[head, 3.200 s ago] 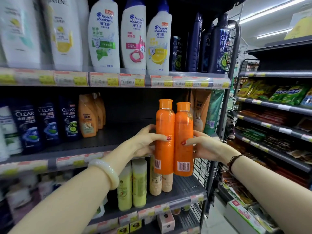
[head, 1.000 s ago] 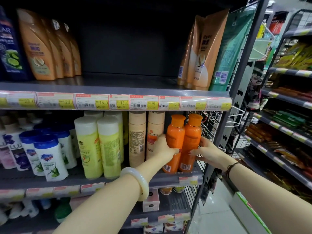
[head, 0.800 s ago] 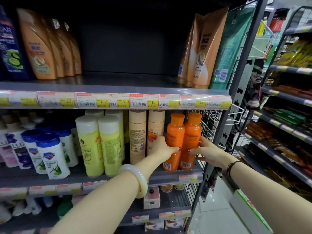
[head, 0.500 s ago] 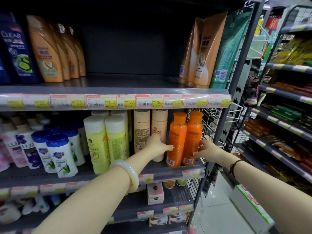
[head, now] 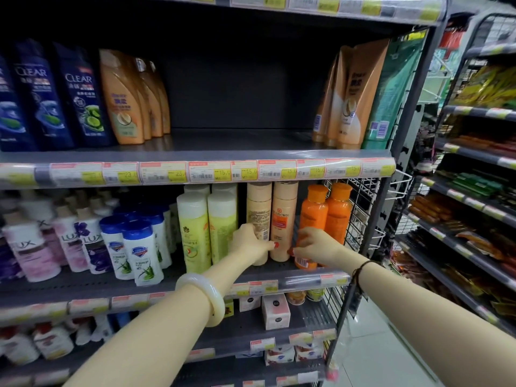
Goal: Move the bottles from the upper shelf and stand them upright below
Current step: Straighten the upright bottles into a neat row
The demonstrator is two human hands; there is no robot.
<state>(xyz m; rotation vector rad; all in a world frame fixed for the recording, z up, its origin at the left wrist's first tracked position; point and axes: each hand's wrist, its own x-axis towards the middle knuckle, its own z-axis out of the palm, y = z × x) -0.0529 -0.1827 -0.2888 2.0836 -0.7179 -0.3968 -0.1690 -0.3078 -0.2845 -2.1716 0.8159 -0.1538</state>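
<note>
Two orange bottles, the left orange bottle (head: 314, 216) and the right orange bottle (head: 339, 212), stand upright side by side at the right end of the lower shelf (head: 304, 279). My right hand (head: 314, 247) is curled around the lower part of the left orange bottle, thumb on its left side. Further left, my left hand (head: 250, 244) wraps the base of a beige bottle (head: 259, 210), with the thumb reaching the second beige bottle (head: 284, 219). The upper shelf (head: 240, 143) has a bare gap in its middle.
Yellow-green bottles (head: 195, 233), blue-capped white bottles (head: 139, 247) and LUX bottles (head: 28, 247) fill the lower shelf leftward. A wire side panel (head: 361, 208) sits right of the orange bottles. Tan tubes (head: 351, 93) and shampoo bottles (head: 120, 99) stand above. A snack rack (head: 469, 202) stands right.
Both orange bottles came down from the upper shelf and now stand on the lower one. My left hand shifted left onto the beige bottle; my right hand moved left to the left orange bottle.
</note>
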